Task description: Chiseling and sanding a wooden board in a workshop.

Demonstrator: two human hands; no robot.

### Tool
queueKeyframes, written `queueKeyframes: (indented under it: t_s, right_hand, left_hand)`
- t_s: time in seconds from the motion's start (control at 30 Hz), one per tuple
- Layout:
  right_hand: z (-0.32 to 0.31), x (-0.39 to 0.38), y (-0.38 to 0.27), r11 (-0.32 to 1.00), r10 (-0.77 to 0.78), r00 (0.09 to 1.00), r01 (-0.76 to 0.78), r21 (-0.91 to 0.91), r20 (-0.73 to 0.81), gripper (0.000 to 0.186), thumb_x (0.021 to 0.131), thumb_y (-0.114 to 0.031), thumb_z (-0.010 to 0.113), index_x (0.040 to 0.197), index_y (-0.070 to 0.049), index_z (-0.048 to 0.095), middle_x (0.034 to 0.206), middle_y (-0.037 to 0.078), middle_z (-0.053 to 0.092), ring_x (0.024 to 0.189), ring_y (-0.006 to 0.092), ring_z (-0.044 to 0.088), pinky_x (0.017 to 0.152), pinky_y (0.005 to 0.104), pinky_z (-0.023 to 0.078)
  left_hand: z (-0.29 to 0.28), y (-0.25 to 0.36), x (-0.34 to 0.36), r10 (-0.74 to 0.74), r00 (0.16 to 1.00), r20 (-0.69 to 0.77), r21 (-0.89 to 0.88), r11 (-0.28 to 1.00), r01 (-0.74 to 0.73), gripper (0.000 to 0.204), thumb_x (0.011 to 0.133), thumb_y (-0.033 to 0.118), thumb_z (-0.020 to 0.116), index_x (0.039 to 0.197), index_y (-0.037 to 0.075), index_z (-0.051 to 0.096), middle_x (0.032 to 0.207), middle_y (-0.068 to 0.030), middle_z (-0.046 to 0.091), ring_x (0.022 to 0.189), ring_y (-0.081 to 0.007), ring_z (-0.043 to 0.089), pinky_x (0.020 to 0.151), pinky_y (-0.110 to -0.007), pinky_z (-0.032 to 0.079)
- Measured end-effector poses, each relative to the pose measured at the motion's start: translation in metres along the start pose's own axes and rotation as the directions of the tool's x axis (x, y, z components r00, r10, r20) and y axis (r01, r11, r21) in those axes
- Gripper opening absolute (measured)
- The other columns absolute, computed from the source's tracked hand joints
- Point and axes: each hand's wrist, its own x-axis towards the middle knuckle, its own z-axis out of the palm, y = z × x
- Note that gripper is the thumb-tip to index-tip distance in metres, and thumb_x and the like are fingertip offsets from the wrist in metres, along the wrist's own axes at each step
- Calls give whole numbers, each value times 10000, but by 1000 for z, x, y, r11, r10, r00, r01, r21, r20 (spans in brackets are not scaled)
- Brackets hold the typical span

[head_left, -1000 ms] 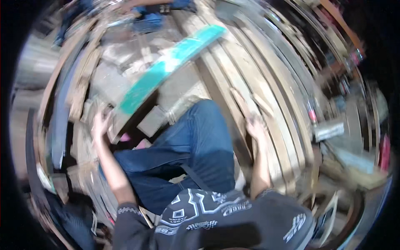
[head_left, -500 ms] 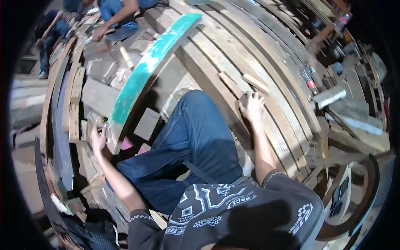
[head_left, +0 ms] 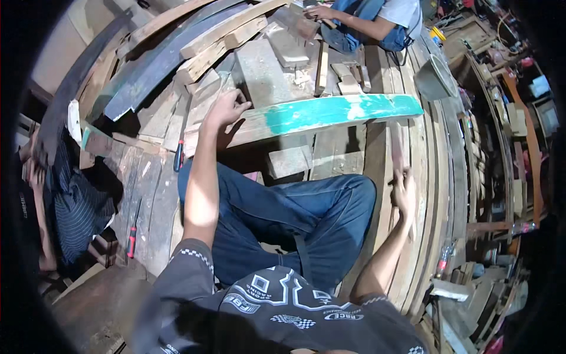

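Observation:
A curved wooden plank (head_left: 348, 109) with worn green paint lies across in front of my crossed legs. My left hand (head_left: 229, 110) is over its bare left end, fingers curled together, casting a shadow on the wood. Whether anything is between those fingers is hidden. On the right, my right hand (head_left: 404, 192) is closed around a slim, blurred wooden stick (head_left: 397, 141), which points away from me toward the plank's right end. Its far tip is too smeared to tell its kind. Stacked long beams (head_left: 433, 194) run beneath that hand.
A red-and-black screwdriver (head_left: 131, 242) lies at my left; another dark handle (head_left: 178, 156) is by the plank's left end. Dark curved boards (head_left: 159, 76) are stacked at the far left. Another person (head_left: 377, 23) sits beyond the plank, hands on a piece of wood.
My view has turned left. The plank now appears level instead of slanting. My left hand has moved from the plank's end to above it; my right hand has taken hold of a wooden stick.

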Motion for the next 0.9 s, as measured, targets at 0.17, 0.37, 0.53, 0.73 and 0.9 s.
queueKeyframes:
  t_s: [0.17,0.37,0.53,0.73,0.9]
  right_hand:
    - [88,48,-63,871,-317,917,383,-309,242,382,951,-322,513,1064,42,483,880,357,640,820,511,633,694,608,487]
    - [174,58,-84,865,-306,951,295,-407,38,399,943,-304,514,1079,65,450,709,317,632,720,513,645,655,595,525]
    - [189,5,-117,820,-464,780,557,-129,419,342,932,-267,548,1139,-28,418,742,340,621,716,523,622,642,617,500]
    - [184,39,-82,899,-347,929,368,-239,125,321,931,-251,553,1113,-22,420,706,334,615,680,507,633,608,623,498]
    - [169,3,-106,773,-461,789,582,-253,407,338,922,-240,560,1139,-33,403,716,312,621,675,509,623,561,593,490]
  left_hand:
    - [1,4,4,-2,1000,-25,-58,998,1,342,849,329,737,921,4,655,928,-181,665,848,-294,664,766,-403,528]
    - [11,8,11,44,999,-22,-35,998,-45,326,843,300,741,914,-4,651,938,-179,667,847,-297,664,760,-401,531]
    - [14,-7,17,120,986,-113,-45,991,-126,313,849,284,732,905,-14,652,899,-189,673,856,-314,662,765,-418,525]
    - [6,15,20,72,996,-60,-65,995,-76,292,846,278,729,908,1,660,920,-191,667,906,-338,648,811,-425,507]
    - [-3,14,8,67,997,-49,-68,995,-70,302,850,286,720,912,-1,650,945,-209,650,945,-367,632,843,-436,493]
